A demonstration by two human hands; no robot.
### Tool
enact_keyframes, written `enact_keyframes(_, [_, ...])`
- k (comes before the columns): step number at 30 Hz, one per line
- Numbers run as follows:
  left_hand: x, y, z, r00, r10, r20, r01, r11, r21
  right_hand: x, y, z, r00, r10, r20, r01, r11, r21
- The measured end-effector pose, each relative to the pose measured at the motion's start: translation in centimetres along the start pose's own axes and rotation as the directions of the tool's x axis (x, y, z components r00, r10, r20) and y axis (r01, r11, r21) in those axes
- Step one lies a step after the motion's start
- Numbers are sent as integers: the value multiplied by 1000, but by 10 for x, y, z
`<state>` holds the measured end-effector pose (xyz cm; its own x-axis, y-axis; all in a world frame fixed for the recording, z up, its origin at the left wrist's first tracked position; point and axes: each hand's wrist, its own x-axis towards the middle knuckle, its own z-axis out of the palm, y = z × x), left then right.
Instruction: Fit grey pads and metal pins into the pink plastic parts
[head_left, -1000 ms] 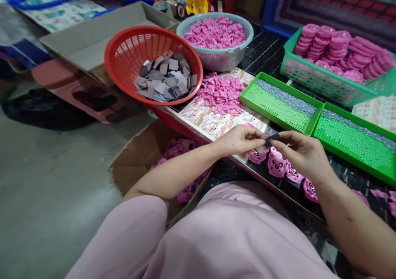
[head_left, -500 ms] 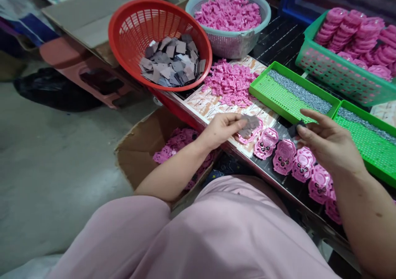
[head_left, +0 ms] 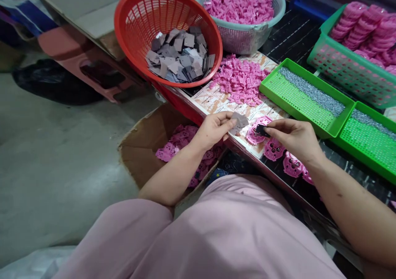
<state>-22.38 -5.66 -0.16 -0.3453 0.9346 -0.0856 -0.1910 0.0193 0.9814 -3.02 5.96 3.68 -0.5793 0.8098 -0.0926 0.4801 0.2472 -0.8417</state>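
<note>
My left hand pinches a small stack of grey squares just above the table's near edge. My right hand pinches one dark grey square and holds it over the leftmost pink round part. More pink round parts lie in a row along the edge, partly hidden under my right wrist. A red basket holding several grey squares stands at the back left.
A grey basket of small pink pieces stands behind a loose pile of pink pieces. Two green trays lie to the right, a green basket of pink discs behind. A cardboard box with pink parts sits below the table.
My right hand has come back down and left, bringing one dark square over the leftmost pink part. My left hand keeps the stack and has shifted little. The view moved slightly right.
</note>
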Motion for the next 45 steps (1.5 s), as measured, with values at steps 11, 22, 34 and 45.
enact_keyframes(11, [-1, 6, 11, 998, -7, 62, 7, 1000, 1, 8, 6, 11, 987, -157, -36, 132, 915, -380])
enact_keyframes(22, [4, 0, 42, 979, 125, 161, -141, 986, 91, -24, -10, -26, 993, -116, -9, 114, 989, -88])
enact_keyframes(34, [-2, 6, 38, 972, -37, 234, 22, 998, 66, -35, 32, -30, 1000, 8, 6, -6, 975, -224])
enact_keyframes(45, [-2, 4, 64, 889, -143, 436, 126, 990, 68, -54, 11, -41, 951, -310, 6, 310, 950, -45])
